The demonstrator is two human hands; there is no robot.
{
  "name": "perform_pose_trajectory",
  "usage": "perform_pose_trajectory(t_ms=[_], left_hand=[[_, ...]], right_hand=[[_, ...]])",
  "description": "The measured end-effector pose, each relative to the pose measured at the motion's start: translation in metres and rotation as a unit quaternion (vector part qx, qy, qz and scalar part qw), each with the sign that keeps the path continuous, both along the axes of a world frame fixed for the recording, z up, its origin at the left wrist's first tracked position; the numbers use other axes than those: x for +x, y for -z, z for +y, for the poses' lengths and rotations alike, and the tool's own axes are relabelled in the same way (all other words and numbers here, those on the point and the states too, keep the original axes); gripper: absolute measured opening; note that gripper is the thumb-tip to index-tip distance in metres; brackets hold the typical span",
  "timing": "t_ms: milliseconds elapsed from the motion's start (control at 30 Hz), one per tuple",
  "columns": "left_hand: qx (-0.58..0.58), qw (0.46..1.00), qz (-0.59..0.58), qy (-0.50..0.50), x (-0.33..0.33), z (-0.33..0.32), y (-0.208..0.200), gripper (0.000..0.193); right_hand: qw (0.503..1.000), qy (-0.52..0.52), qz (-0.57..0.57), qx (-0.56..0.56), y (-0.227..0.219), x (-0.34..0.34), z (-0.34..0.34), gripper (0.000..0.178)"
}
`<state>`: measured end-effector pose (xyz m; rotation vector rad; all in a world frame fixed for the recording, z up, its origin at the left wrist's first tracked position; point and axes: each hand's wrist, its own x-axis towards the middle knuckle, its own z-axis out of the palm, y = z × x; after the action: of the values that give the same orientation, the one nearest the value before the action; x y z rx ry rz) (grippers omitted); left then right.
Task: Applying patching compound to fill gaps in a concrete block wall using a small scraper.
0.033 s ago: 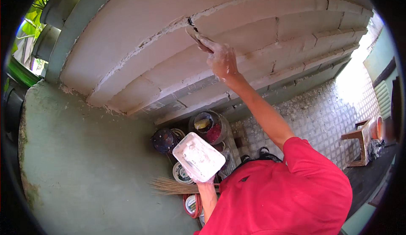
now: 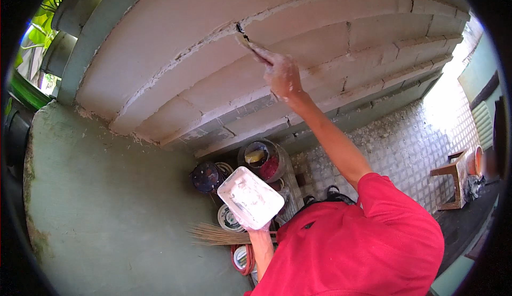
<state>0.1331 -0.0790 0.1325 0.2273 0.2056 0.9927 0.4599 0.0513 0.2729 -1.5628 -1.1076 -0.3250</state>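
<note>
My right hand, smeared with white, is closed around a thin putty knife. Its pale tip lies at or just beside a dark crack in the ledge of the stepped, pinkish-white block wall. Whether the tip touches the wall is hard to see. Lower down, my left hand grips a white rectangular tub from beneath, its fingers mostly hidden. A whitish paste coats the inside of the tub.
Below the tub are a dark bucket, a clear round container, a stick broom and a red coiled hose. A green wall rises at left. A wooden stool stands on the tiled floor at right.
My right hand and the putty knife have shifted slightly down and to the right, baring more of the crack. The left hand and tub look unmoved.
</note>
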Motion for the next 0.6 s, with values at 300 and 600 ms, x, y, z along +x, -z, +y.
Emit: perform_pose_trajectory(t_ms=[300,600], left_hand=[[0.005,0.998,0.063,-0.03,-0.006,-0.008,0.027,0.057],[-0.028,0.999,0.028,-0.006,0.011,-0.015,0.006,0.059]], right_hand=[[0.986,0.011,-0.156,0.06,0.012,0.089,-0.069,0.053],[0.93,0.088,-0.357,0.019,0.051,0.12,-0.031,0.045]])
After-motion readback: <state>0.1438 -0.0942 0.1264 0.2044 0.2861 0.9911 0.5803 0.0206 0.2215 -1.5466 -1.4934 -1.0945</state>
